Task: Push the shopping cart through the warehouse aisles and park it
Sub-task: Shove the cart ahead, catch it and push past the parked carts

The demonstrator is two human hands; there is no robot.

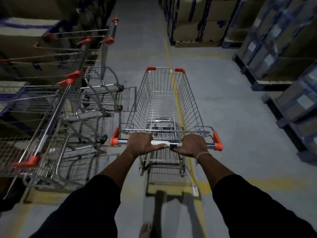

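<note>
An empty wire shopping cart (164, 100) with orange corner caps stands straight ahead of me on the grey aisle floor. Its chrome handle bar (169, 144) runs crosswise in front of me. My left hand (143, 144) is wrapped over the left part of the bar. My right hand (192, 145) grips the right part, with a thin string band at the wrist. Both arms wear dark sleeves. The cart straddles a yellow floor line (169, 55) that runs up the aisle.
Several other carts (56, 107) stand in a row at my left, close to the cart's side. Cardboard boxes on dark pallets (281, 54) line the right side. More stacked boxes (197, 23) stand ahead right. The grey floor (137, 31) stretches ahead between them.
</note>
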